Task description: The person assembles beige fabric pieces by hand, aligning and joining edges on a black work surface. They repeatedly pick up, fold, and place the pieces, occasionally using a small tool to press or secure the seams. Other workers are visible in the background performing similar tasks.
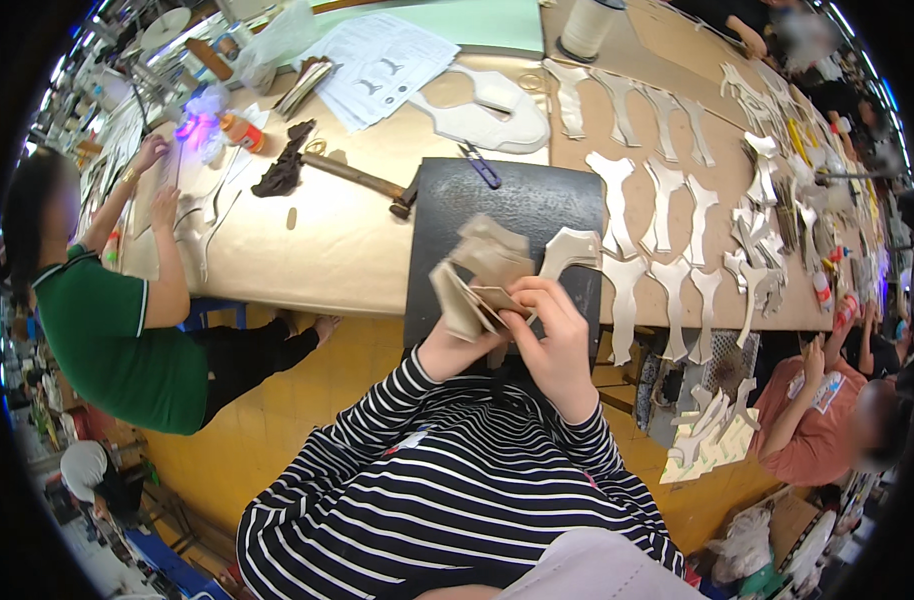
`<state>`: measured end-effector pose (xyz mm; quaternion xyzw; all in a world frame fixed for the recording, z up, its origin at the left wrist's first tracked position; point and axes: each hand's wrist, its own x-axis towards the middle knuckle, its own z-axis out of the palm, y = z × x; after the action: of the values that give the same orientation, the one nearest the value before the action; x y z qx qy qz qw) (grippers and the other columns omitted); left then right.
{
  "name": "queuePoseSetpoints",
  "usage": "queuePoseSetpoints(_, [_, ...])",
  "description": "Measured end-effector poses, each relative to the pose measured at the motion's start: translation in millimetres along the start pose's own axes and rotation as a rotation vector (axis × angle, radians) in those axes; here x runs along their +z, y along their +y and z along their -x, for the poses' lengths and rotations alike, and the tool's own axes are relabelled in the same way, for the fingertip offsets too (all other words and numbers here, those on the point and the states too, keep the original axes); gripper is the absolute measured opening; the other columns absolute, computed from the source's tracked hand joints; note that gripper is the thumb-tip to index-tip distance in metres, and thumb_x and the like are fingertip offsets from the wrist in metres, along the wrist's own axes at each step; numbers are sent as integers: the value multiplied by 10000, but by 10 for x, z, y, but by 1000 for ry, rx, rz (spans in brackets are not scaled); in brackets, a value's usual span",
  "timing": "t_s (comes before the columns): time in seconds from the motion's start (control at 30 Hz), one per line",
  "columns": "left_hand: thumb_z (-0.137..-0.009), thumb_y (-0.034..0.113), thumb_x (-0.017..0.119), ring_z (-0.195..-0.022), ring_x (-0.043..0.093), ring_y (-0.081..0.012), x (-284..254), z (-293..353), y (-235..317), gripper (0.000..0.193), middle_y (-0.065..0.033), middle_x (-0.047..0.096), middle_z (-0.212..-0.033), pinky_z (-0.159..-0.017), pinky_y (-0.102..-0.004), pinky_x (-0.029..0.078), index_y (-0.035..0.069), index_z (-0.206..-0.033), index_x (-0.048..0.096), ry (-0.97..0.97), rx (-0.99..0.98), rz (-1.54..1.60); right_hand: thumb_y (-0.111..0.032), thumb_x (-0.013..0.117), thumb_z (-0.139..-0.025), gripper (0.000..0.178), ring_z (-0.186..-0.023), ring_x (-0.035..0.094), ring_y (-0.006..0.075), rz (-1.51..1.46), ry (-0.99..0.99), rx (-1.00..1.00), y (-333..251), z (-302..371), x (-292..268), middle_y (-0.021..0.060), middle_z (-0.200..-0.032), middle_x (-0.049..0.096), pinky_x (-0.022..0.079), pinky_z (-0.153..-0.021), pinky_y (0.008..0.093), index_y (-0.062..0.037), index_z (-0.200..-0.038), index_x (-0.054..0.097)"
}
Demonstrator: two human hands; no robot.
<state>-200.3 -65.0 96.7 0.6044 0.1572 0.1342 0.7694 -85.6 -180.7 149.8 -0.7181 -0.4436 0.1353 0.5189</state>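
Workbench [337, 262] wears brown covering; pale cut pieces [612, 195] lie in spaced rows on your right, perhaps for easy picking. Black board [442, 205] sits before you, likely sparing bench. Your left hand [455, 348] supports fanned pale stack [459, 308] above board, fingers mostly hidden; your right hand [552, 330] pinches its edge, seemingly keeping layers apart. Hammer [362, 182] lies just left of board, handy.
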Motion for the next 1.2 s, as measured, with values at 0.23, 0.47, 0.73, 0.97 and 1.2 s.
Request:
queuePoseSetpoints(0.23, [-921, 60, 648, -881, 620, -156, -157, -36, -152, 508, -32, 584, -1006, -810, -322, 530, 67, -1372, 416, 179, -163, 665, -37, 633, -937, 156, -805, 634, 100, -431, 242, 251, 188, 314, 115, 72, -951, 675, 502, -701, 239, 37, -1067, 592])
queuePoseSetpoints(0.47, [-876, 106, 713, -599, 489, -72, -507, -283, -68, 362, 18, 555, -860, -567, -221, 433, 30, -1184, 539, 320, -226, 140, -58, 644, -935, 283, -853, 603, 67, -688, 372, 490, 634, 136, -300, 31, -985, 669, 469, -779, 209, 47, -1194, 600])
queuePoseSetpoints(0.73, [-794, 173, 703, -833, 677, -383, 190, -1219, -324, 364, -215, 684, -945, -741, -445, 533, -2, -1093, 590, 209, 60, -705, -76, 613, -866, 127, -1092, 577, 137, -820, 62, 485, 845, 406, -524, 166, -1463, 476, 451, -923, 261, -15, -973, 579])
queuePoseSetpoints(0.97, [-748, 201, 773, -916, 664, -391, 367, -1343, -363, 371, -201, 693, -950, -780, -452, 522, 19, -1021, 598, 269, -47, -833, -55, 604, -841, 83, -946, 540, 71, -645, -38, 516, 1110, 468, -294, 116, -1502, 445, 413, -834, 224, -42, -825, 524])
queuePoseSetpoints(1.2, [-733, 195, 793, -902, 658, -390, 297, -1337, -387, 394, -186, 685, -932, -785, -433, 520, 30, -1043, 616, 153, -71, -907, -38, 594, -844, 79, -831, 507, 41, -743, 10, 522, 1180, 464, -292, 94, -1472, 471, 416, -761, 194, -8, -845, 521])
